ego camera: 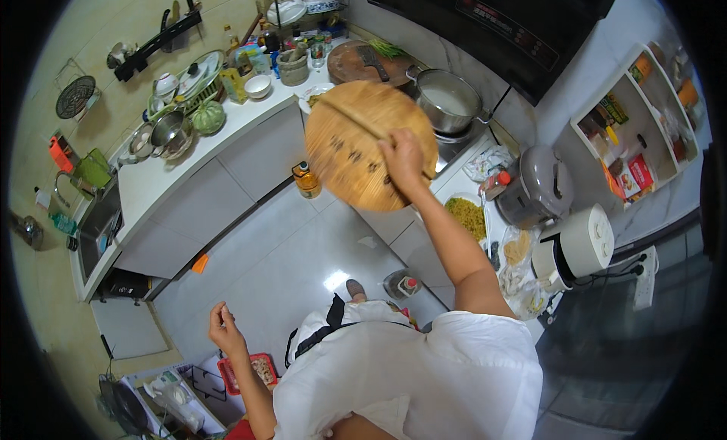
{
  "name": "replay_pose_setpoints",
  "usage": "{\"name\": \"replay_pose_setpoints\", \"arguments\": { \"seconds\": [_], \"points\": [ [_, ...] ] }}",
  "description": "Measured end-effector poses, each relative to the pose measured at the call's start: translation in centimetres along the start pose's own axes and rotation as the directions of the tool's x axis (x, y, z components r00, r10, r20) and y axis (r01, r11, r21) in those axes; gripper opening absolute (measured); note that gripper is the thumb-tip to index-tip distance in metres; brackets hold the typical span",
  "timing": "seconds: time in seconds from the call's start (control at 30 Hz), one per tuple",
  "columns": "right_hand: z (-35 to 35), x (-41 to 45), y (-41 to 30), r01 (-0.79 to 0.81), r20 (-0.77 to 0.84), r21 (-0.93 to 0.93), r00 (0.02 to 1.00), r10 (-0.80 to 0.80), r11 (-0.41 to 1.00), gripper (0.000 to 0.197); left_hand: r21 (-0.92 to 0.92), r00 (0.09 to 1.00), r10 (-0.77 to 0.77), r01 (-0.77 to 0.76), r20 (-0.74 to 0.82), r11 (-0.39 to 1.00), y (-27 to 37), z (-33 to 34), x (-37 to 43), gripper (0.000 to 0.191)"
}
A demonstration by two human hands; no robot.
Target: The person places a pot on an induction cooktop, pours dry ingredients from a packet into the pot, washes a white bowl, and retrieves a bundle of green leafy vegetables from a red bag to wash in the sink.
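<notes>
My right hand (404, 159) grips the wooden handle bar of a large round wooden pot lid (352, 167). The lid is tilted in the air beside the counter and bears dark characters; its edge is blurred. It hides part of the counter and stove behind. Just past its right edge, a steel pot (448, 99) with whitish liquid sits on the cooktop (454, 150). My left hand (226, 329) hangs over the floor at the left, fingers loosely bent, with nothing in it. Near that forearm, lower down, is a red plastic basket (230, 377) with pale pieces inside.
A cleaver (374, 64) lies on a round chopping board (343, 65) beside green stalks (386, 48). At right stand a plate of yellow food (467, 217), a pressure cooker (537, 187) and a white appliance (573, 247). An oil bottle (306, 181) and a jug (401, 285) stand on the floor.
</notes>
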State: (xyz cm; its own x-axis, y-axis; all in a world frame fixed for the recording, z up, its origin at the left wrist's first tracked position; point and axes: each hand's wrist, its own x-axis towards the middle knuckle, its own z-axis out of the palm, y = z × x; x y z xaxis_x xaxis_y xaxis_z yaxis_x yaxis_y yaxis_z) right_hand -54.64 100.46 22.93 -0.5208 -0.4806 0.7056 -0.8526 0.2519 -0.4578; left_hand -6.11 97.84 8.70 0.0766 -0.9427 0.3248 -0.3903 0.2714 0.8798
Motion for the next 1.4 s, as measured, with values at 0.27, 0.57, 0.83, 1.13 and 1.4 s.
{"name": "replay_pose_setpoints", "arguments": {
  "seconds": [0.27, 0.57, 0.83, 1.13, 1.4],
  "points": [
    [0.8, 16.5, 18.3, -0.416, -0.14, -0.356, 0.909, 0.393, 0.837, 0.032, -0.031, 0.989, -0.071, 0.076, 0.128, 0.997, 4.4, 10.9, 3.6, 0.017],
    [2.5, 23.1, 27.8, -0.568, -0.17, -0.536, 0.797, 0.579, 0.625, 0.03, 0.063, 0.925, -0.276, 0.269, 0.263, 0.961, 5.0, 12.7, 4.7, 0.022],
    [4.2, 22.6, 30.1, -0.046, 0.148, -0.73, 0.963, 0.224, 0.682, 0.034, 0.064, 0.95, -0.286, 0.281, 0.123, 0.958, 4.3, 14.2, 1.1, 0.018],
    [26.9, 20.2, 29.6, 0.421, 0.316, 0.111, 0.844, -0.434, 0.9, 0.032, 0.123, 0.938, -0.316, 0.333, -0.144, 0.935, 5.7, 22.2, 2.6, 0.015],
    [28.7, -6.6, -2.7, -0.26, 0.765, 0.641, 0.13, -0.631, 0.722, 0.025, 0.252, 0.92, -0.219, 0.307, -0.326, 0.918, 5.2, 17.7, -0.9, 0.021]
  ]
}}
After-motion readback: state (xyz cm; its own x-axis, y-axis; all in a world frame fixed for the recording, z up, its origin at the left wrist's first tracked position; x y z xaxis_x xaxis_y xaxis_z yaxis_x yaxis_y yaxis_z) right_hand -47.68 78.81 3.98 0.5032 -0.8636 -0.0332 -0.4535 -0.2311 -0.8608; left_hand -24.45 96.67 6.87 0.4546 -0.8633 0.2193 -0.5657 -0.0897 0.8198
